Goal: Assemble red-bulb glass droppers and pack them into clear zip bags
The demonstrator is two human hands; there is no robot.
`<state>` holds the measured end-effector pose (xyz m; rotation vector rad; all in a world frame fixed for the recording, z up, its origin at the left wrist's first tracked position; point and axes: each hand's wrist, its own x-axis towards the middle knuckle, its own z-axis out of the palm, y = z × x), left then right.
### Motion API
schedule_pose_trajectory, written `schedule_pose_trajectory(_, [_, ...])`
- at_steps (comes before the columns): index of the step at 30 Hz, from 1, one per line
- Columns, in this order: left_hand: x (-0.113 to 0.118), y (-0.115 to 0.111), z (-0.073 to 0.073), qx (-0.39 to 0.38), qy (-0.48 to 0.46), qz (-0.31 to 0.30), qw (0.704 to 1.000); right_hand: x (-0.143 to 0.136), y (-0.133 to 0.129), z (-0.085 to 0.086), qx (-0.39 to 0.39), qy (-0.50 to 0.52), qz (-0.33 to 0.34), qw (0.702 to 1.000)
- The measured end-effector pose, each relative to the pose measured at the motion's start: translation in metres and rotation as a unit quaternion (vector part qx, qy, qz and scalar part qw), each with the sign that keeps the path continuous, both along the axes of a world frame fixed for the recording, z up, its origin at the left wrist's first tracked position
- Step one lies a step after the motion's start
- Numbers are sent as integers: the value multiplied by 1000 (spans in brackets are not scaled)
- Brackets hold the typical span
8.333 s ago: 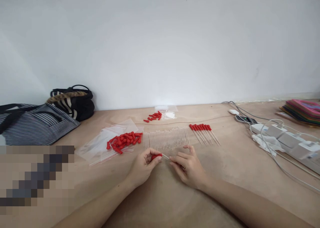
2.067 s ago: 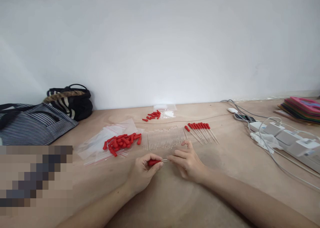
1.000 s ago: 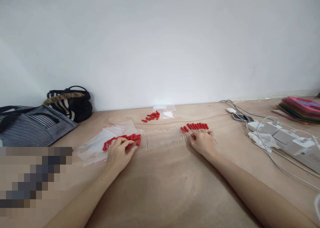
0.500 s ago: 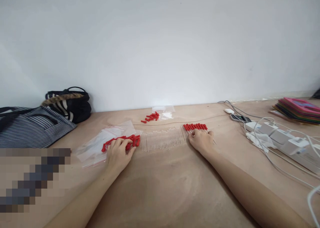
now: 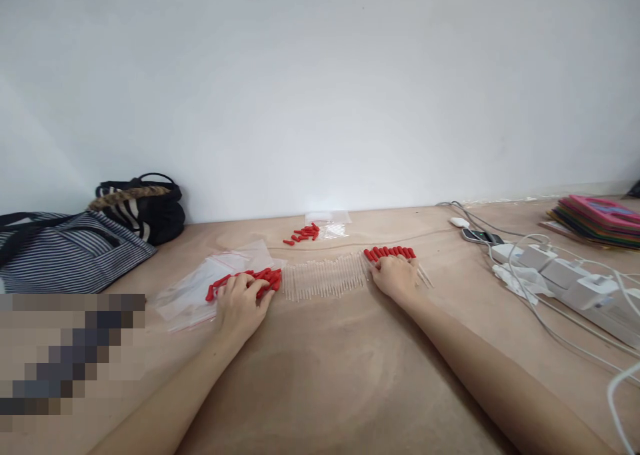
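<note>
A heap of red rubber caps [image 5: 270, 278] lies on clear plastic bags [image 5: 193, 288] at left. My left hand [image 5: 243, 302] rests at the heap with fingers curled; whether it pinches a cap is hidden. Several thin clear tubes [image 5: 323, 276] lie side by side in a row at the centre. To their right is a row of red-capped tubes [image 5: 389, 252]. Over the lower part of that row lies my right hand [image 5: 397, 278], its fingertips turned down and hidden. Farther back, a small pile of red caps [image 5: 306, 233] sits beside a clear bag [image 5: 335, 225].
Striped bag [image 5: 65, 252] and black bag [image 5: 155, 212] stand at the left. On the right are a power strip with white chargers [image 5: 563, 274], loose cables, a small black device [image 5: 483, 236] and a stack of coloured sheets [image 5: 597, 222]. A wall rises behind.
My right hand has shifted slightly left over the capped tubes, baring more tube ends on its right. My left hand remains at the cap heap, its fingers slightly shifted.
</note>
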<state>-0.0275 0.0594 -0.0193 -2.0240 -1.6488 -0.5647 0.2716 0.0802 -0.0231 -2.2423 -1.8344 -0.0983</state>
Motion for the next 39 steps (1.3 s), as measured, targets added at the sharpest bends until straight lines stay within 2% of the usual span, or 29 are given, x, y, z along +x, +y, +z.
schedule_pose_trajectory(10, [10, 5, 0, -4, 0, -9, 1000, 5, 1, 8, -73, 28, -8, 997])
schedule_pose_trajectory(17, [15, 5, 2, 0, 4, 10, 1000, 1, 4, 5, -69, 27, -16, 997])
schedule_pose_trajectory(21, [14, -2, 8, 35, -15, 12, 999, -2, 3, 3, -65, 10, -13, 998])
schedule_pose_trajectory(22, [15, -5, 10, 43, -28, -2, 999, -2, 3, 3, -69, 10, -11, 998])
schedule_pose_trajectory(24, [17, -11, 13, 37, -64, -69, 995, -1, 2, 5, -78, 12, -5, 997])
schedule_pose_trajectory(27, [23, -22, 16, -43, -97, -221, 969, 1, 0, 10, -93, 16, 0, 996])
schedule_pose_trajectory(29, [29, -28, 16, -108, -99, -288, 946, 4, -2, 13, -102, 21, 6, 995])
schedule_pose_trajectory(31, [34, -33, 15, -151, -105, -308, 933, 5, -2, 15, -106, 28, 13, 994])
schedule_pose_trajectory(34, [40, -37, 13, -196, -127, -298, 926, 5, -2, 14, -103, 40, 16, 994])
schedule_pose_trajectory(39, [47, -41, 14, -285, -152, -310, 894, -2, 3, 8, -95, 46, 4, 994])
